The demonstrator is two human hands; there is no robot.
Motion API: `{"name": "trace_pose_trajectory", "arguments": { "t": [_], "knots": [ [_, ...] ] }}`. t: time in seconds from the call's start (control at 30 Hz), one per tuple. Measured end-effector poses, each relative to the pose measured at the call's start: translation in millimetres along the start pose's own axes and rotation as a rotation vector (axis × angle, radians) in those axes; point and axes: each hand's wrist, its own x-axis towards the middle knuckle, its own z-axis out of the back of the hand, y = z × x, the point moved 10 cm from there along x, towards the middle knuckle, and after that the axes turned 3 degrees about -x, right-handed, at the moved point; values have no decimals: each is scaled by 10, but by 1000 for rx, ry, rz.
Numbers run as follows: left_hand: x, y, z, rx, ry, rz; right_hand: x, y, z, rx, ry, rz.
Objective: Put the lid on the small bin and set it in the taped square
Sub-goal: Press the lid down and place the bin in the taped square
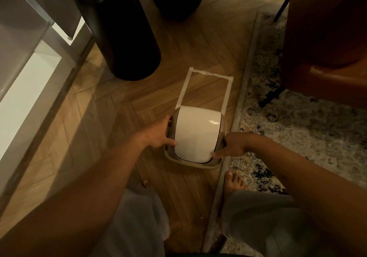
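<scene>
**Lidded bin held at the edge of its taped mark**

A person crouching on a wood floor (123, 117) grips a small bin (195, 164) from both sides, its curved white lid (195, 133) seated on the beige rim. The left hand (158, 135) clasps the bin's left side, fingers wrapped around the edge and thumb resting on the lid; the right hand (231, 146) clamps the opposite side, thumb pointing across the lid's near corner. The bin sits at the near end of the taped square (208, 74), covering that side of the outline, with most of the marked area lying bare beyond it. A tall dark vase (119, 28) stands to the left of the tape. A patterned rug (297, 127) borders the right, one bare foot (234, 181) resting on its edge.
</scene>
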Motion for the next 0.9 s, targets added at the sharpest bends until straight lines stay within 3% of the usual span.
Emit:
{"name": "trace_pose_trajectory", "arguments": {
  "t": [0.1,0.2,0.37,0.47,0.9],
  "knots": [
    [6,-24,14,-6,-5,-32,-28,-20,159,15,-95,-12],
    [-3,-128,73,-62,-44,-95,-88,-30,393,134,-292,10],
    [-6,-239,87,-84,-69,-140,-204,134,546,196,-472,175],
    [4,-261,53,-38,-55,-162,-188,219,492,159,-480,232],
    [85,-190,-3,-29,-25,-130,12,212,261,203,-435,141]
  ]
}}
